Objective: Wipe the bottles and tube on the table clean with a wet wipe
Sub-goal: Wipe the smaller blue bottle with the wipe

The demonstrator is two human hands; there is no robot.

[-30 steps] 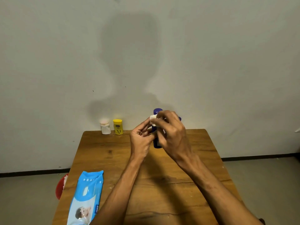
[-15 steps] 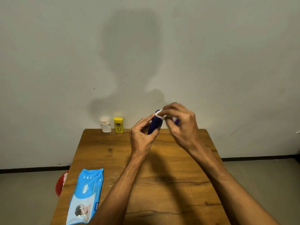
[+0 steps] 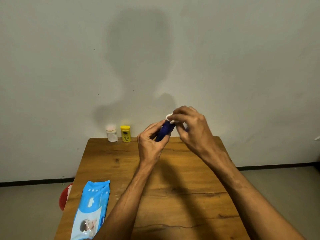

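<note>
My left hand (image 3: 152, 141) grips a dark blue bottle (image 3: 164, 131) by its lower part and holds it tilted above the far middle of the wooden table (image 3: 173, 196). My right hand (image 3: 190, 127) pinches a white wet wipe (image 3: 170, 118) against the bottle's upper end, hiding the cap. A small white bottle with a pale cap (image 3: 112, 134) and a yellow bottle (image 3: 125, 133) stand side by side at the table's far left edge, against the wall.
A blue pack of wet wipes (image 3: 91, 208) lies on the near left part of the table. A red bin (image 3: 65, 198) sits on the floor beside the table's left edge. The wall stands directly behind the table.
The blue bottle has gone from upright to tilted, its top leaning right. My right hand with the wipe has risen from the bottle's side to its upper end.
</note>
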